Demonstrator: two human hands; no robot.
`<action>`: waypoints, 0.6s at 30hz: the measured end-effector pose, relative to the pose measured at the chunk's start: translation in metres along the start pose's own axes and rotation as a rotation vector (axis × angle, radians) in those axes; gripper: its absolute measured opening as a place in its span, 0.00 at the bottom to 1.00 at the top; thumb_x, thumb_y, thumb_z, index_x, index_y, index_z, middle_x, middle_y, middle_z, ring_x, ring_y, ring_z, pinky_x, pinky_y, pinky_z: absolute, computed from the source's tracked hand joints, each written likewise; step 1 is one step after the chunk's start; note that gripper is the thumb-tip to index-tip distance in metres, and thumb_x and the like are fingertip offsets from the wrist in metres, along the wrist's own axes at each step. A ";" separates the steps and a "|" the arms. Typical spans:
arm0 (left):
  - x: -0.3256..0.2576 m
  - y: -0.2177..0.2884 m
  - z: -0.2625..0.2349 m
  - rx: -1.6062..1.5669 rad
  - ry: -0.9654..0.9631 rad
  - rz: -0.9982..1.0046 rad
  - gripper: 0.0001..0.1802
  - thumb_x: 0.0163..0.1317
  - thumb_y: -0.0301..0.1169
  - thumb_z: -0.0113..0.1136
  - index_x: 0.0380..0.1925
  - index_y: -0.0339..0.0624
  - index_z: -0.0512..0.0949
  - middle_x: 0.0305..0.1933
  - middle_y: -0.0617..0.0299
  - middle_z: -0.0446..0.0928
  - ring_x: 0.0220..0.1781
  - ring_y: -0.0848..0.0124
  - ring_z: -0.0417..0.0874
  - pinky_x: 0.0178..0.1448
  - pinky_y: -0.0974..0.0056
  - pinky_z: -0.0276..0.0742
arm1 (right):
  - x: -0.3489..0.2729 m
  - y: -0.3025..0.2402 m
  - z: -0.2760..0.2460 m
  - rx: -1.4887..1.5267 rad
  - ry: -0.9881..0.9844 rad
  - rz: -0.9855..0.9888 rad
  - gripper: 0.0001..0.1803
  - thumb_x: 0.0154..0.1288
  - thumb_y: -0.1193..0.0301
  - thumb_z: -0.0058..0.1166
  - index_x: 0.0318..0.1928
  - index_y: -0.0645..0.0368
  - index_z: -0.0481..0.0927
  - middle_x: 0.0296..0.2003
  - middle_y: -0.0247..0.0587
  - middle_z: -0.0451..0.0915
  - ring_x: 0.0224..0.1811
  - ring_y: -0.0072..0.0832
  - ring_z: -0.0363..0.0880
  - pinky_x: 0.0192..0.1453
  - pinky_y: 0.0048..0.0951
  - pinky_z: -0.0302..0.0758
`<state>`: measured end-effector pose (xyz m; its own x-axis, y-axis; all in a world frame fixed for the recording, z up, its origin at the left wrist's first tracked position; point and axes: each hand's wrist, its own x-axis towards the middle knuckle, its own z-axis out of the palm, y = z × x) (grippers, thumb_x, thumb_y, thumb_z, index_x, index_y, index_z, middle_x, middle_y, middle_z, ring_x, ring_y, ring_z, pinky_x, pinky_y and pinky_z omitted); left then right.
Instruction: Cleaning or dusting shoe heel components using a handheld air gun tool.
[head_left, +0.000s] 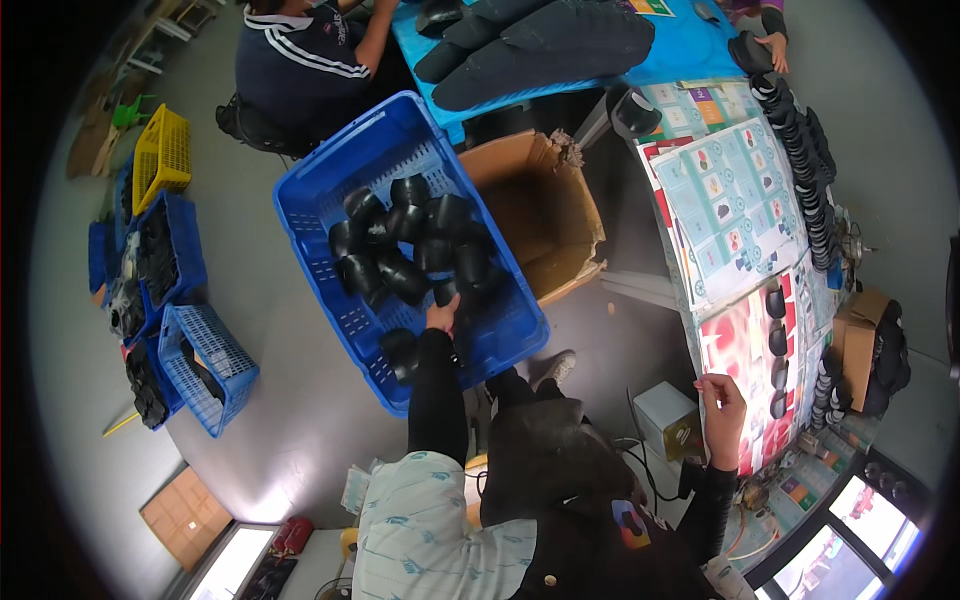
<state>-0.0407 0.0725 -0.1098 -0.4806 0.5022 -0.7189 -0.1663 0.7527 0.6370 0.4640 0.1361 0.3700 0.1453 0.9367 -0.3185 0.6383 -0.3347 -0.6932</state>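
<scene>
Into a large blue plastic crate (308, 225) in front of me reaches my left hand (441, 316). Its fingers are closed on the edge of a shiny black curved shell piece (446, 291), partly covered by the hand. Several similar black shells (404, 277) lie heaped in the crate, and another (399, 350) lies apart near its close side. At the edge of the table on the right, my right hand (724, 412) is raised with its fingers curled together; whether anything is in them is too small to make out.
A row of black caps (778, 341) lines the right table (745, 385). Behind the crate stands an open cardboard box (545, 225). A seated person (300, 70) works beside a blue-covered table (685, 50); another person's hand (774, 50) shows far right. More crates (210, 365) stand left.
</scene>
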 end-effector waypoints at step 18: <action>-0.081 0.085 0.105 0.435 -0.105 0.452 0.24 0.60 0.47 0.71 0.45 0.36 0.86 0.44 0.40 0.85 0.49 0.43 0.86 0.54 0.49 0.81 | -0.030 0.006 0.046 0.024 0.087 -0.001 0.06 0.70 0.77 0.59 0.44 0.65 0.84 0.35 0.45 0.89 0.37 0.25 0.87 0.44 0.25 0.80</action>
<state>0.0746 0.1402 -0.0269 -0.3306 0.8332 -0.4433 0.4088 0.5498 0.7284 0.4288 0.1015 0.3462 0.2107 0.9419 -0.2615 0.6201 -0.3356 -0.7091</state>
